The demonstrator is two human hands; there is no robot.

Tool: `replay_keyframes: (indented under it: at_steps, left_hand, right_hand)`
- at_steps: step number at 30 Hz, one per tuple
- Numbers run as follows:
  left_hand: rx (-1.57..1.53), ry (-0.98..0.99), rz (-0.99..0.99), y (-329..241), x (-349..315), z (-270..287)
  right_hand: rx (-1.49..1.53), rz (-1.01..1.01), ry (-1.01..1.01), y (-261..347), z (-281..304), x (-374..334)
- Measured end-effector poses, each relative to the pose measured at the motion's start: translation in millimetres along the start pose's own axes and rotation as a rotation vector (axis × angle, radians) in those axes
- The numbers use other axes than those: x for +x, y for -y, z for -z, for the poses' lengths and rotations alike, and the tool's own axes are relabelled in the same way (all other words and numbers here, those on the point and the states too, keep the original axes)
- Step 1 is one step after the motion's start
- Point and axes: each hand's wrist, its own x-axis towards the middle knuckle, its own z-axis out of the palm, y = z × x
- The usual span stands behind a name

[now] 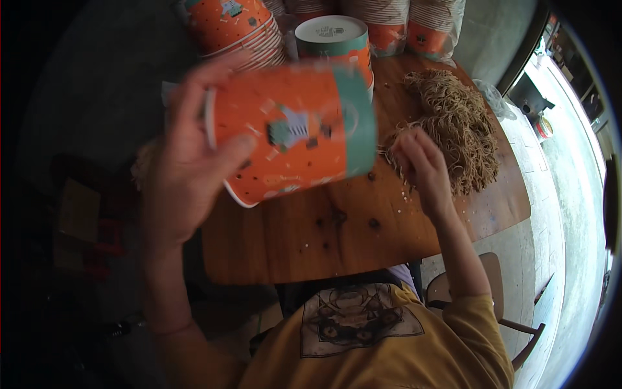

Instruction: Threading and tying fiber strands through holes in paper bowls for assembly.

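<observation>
My left hand (188, 165) grips an orange paper bucket (291, 129) by its white rim, with the thumb against the printed side. Tipped sideways above the table, the bucket has its teal base end pointing right and its mouth toward my palm; its inside is hidden. My right hand (424, 167) is closed at the near left edge of a heap of brown crinkled paper strands (463, 129). Some strands show beside its curled fingers, but whether they are held is hidden.
Everything rests on a brown wooden table (291, 243) with scattered crumbs. Nested orange buckets (230, 29) lean at the far left, beside an upturned bucket (332, 39). Bagged stacks of buckets (389, 29) line the far edge. A chair (492, 279) stands at the right.
</observation>
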Motion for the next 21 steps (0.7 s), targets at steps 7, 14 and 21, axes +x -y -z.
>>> replay_keyframes:
  at_steps: [7,14,21]
  left_hand:
    - [0.698,0.064,-0.101,47.6,-17.0,-55.0]
    - [0.417,0.232,-0.154,54.5,18.2,-98.9]
    - [0.272,0.364,-0.059,79.4,37.9,-128.4]
  right_hand:
    - [-0.023,0.041,0.026,-44.2,-17.8,-52.9]
    - [0.032,-0.033,0.112,-37.0,-20.0,-71.1]
    - [-0.012,0.083,0.017,-39.2,-14.5,-77.6]
